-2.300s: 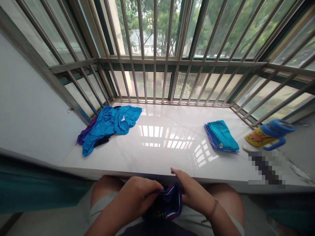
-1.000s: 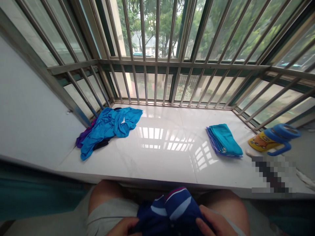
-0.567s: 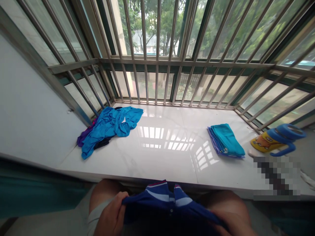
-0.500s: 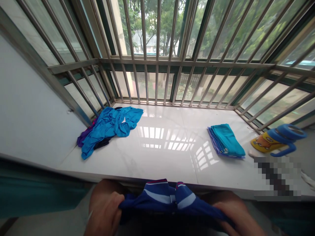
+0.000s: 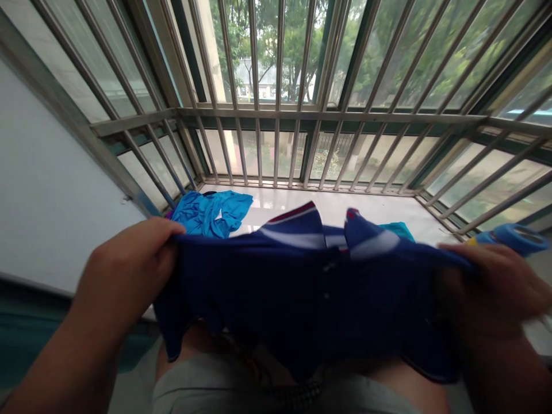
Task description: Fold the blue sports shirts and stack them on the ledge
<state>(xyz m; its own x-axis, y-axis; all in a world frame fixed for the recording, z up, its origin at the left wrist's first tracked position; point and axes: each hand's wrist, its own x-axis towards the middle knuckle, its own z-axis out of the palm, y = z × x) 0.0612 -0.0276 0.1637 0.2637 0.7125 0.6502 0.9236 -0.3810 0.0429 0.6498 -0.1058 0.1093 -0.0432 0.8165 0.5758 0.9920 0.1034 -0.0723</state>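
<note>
A dark blue polo shirt (image 5: 276,287) with a light-striped, red-edged collar hangs stretched between my two hands, above my lap. My left hand (image 5: 133,259) is closed on one shoulder of the shirt. At the other shoulder my right hand (image 5: 491,282), blurred by motion, grips the cloth. Behind the shirt lies a crumpled bright blue garment (image 5: 215,210) at the left of the white sill. A teal folded cloth (image 5: 399,230) shows only its top edge past the collar; the shirt covers the rest.
The white tiled window sill (image 5: 280,204) runs along metal window bars (image 5: 278,149). At the right stands a blue and yellow bottle (image 5: 513,236), partly behind my right hand. A white wall (image 5: 56,172) closes off the left side.
Both hands have risen from my lap and moved apart, lifting and spreading the polo shirt. It now covers much of the sill and most of the folded cloth.
</note>
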